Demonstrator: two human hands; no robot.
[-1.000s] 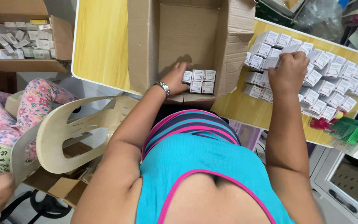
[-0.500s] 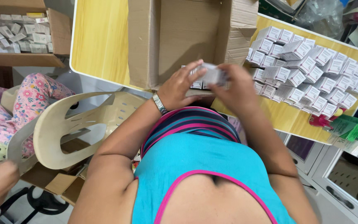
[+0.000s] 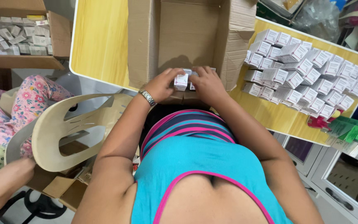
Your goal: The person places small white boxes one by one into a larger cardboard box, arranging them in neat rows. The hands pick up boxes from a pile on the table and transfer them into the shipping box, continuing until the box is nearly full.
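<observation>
Small boxes (image 3: pixel 182 79) — white, a few of them — sit pinched between the two hands just inside the near edge of the open carton (image 3: pixel 187 33). The left hand (image 3: pixel 162 85) closes its fingers over the left end of the little stack, thumb and forefinger gripping one box; a metal watch (image 3: pixel 148 98) rings that wrist. The right hand (image 3: pixel 207 85) presses in from the other side, fingers curled on the boxes, so both hands clench the same bunch and touch each other over it. How many boxes they hold cannot be told, since the fingers cover most of them.

Beyond the grip, the carton's brown floor lies bare and its flaps stand open. To the right of the right hand, past the carton's wall, a heap of like boxes (image 3: pixel 307 76) covers the yellow table (image 3: pixel 100 41), with green packets (image 3: pixel 347 130) at the heap's far right end. To the left of the left arm, lower down, stands a cream plastic chair (image 3: pixel 71 128). Further left, another person's floral sleeve (image 3: pixel 30 99) shows, and a second carton (image 3: pixel 25 37) holds more small boxes.
</observation>
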